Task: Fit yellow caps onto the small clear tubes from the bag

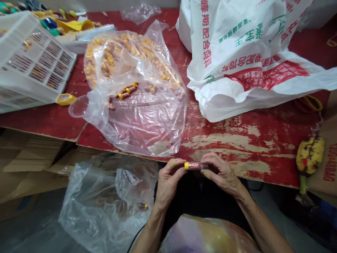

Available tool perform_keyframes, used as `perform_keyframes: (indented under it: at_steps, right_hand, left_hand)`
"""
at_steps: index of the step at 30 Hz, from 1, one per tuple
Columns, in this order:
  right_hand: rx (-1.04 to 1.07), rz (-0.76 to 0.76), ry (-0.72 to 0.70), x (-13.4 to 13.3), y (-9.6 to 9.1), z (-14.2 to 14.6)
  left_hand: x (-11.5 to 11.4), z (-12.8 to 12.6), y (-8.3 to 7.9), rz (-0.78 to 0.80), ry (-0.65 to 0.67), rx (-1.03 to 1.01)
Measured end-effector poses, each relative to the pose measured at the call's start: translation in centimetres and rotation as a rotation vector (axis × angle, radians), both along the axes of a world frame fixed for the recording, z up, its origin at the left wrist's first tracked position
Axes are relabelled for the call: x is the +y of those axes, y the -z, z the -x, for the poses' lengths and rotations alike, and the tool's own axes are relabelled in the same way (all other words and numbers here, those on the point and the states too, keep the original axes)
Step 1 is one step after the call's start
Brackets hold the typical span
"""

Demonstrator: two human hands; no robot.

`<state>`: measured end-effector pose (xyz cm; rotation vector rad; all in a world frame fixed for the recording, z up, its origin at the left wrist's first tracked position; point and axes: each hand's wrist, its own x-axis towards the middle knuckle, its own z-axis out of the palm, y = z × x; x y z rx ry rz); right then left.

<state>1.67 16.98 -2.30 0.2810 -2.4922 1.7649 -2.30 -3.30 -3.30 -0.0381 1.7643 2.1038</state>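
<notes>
Between my two hands, just past the table's front edge, lies a small clear plastic tube (pixel 194 166) with a yellow cap and reddish-brown contents. My left hand (pixel 170 175) pinches its yellow-capped end between thumb and fingers. The clear end is gripped by my right hand (pixel 220 172) in the same way. Beyond my hands, a large clear plastic bag (pixel 147 119) rests on the table, full of many yellow-capped tubes at its far side. A few of these tubes (pixel 126 91) lie near the bag's mouth.
On the red, worn tabletop (pixel 223 140) stand a white basket (pixel 34 59) at left and a white printed sack (pixel 242 59) at right. A yellow-black banana-like object (pixel 310 156) hangs by a cardboard box (pixel 326 154). Below the edge lies another clear bag (pixel 97 211).
</notes>
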Motion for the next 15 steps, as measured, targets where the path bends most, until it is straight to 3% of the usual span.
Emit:
perform_keyframes:
  at_steps: [4, 9, 15]
  right_hand:
    - [-0.032, -0.039, 0.034, -0.3, 0.1, 0.0]
    - [-0.198, -0.003, 0.177, -1.1, 0.8, -0.4]
    - [-0.208, -0.075, 0.100, -1.0, 0.2, -0.5]
  left_hand:
    - [0.1, 0.1, -0.2, 0.028, 0.001, 0.026]
    - [0.2, -0.1, -0.4, 0.046, 0.027, 0.055]
    - [0.3, -0.4, 0.2, -0.028, -0.020, 0.011]
